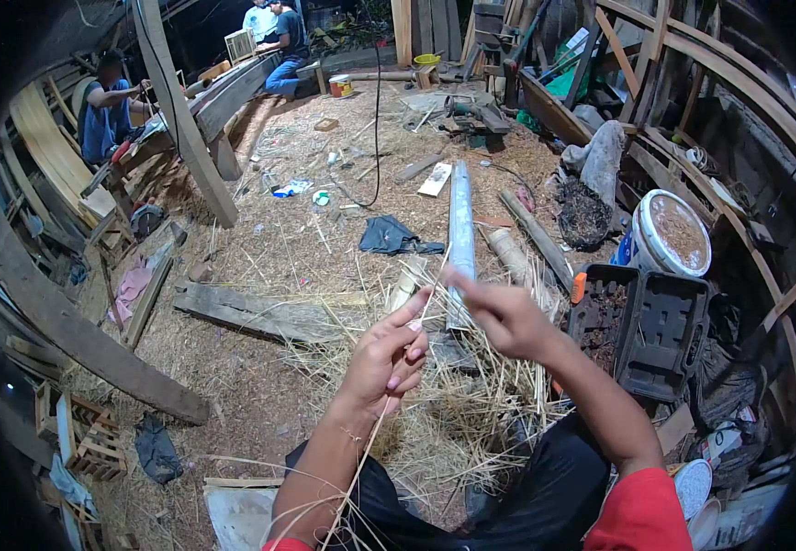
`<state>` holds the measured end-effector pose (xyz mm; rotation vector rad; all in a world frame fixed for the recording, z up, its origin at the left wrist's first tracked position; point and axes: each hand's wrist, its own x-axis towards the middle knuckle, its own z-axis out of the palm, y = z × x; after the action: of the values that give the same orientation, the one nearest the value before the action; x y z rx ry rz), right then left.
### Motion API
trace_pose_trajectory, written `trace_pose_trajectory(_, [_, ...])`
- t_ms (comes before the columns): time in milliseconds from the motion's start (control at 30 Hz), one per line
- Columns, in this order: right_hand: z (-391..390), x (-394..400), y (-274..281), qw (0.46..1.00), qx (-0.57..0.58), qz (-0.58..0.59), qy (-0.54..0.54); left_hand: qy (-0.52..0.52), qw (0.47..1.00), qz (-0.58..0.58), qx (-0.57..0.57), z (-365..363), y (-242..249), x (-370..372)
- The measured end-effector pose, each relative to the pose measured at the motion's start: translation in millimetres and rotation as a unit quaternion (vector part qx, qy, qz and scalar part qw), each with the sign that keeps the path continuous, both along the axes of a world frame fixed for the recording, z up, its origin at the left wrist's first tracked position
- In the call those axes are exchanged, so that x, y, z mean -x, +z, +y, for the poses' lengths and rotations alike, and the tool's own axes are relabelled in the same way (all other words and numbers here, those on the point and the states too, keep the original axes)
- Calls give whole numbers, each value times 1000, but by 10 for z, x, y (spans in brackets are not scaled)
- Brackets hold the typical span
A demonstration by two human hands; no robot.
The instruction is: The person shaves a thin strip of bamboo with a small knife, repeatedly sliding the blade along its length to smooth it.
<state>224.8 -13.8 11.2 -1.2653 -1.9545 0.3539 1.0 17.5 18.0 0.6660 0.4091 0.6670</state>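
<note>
A thin pale strip (368, 455) runs up from my lap through the fingers of my left hand (385, 360), which are closed round it. Just to the right and slightly higher is my right hand (499, 310), its fingers curled near the strip's upper end. Motion blur smears its fingertips, so what they pinch cannot be made out. Loose straw-like strips (444, 413) lie heaped on the ground below both hands. Beyond the hands a long grey pole (461, 220) lies on the ground.
An open black case (664, 335) and a white bucket (675, 234) stand at the right. A wooden plank (260, 312) lies at the left, near a leaning post (182, 110). Several people are at the back left, one in blue (104, 115) by a bench.
</note>
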Motion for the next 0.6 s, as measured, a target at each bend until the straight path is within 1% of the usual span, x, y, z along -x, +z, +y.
trace_pose_trajectory(67, [-51, 112, -11, 991, -50, -91, 89, 8, 1000, 17, 18, 25, -34, 9])
trace_pose_trajectory(100, [-83, 178, -25, 988, -88, -107, 70, 6, 1000, 15, 14, 23, -29, 14])
trace_pose_trajectory(200, [-32, 111, -38, 990, -36, -137, -16, -5, 1000, 17, -4, 3, -2, 47])
trace_pose_trajectory(233, [44, 79, -88, 993, -77, -78, -39, -13, 1000, 18, -17, -2, 7, 55])
trace_pose_trajectory(333, [58, -27, -67, 993, -52, -95, -56, -23, 999, 25, -26, -43, 27, 28])
trace_pose_trajectory(367, [24, 30, -80, 991, -74, -109, -15, -20, 999, 27, -24, -49, 33, 22])
trace_pose_trajectory(467, [88, 2, -102, 989, -108, -91, -38, -22, 999, 33, -36, -40, 50, 28])
trace_pose_trajectory(500, [146, -82, -92, 992, -47, -82, -88, -16, 998, 42, -39, -38, 38, 21])
trace_pose_trajectory(567, [280, -314, -230, 990, -28, -4, -138, -28, 998, 39, -45, -90, 77, 10])
trace_pose_trajectory(600, [317, -326, -281, 989, -56, 22, -136, -36, 997, 40, -49, -107, 92, 15])
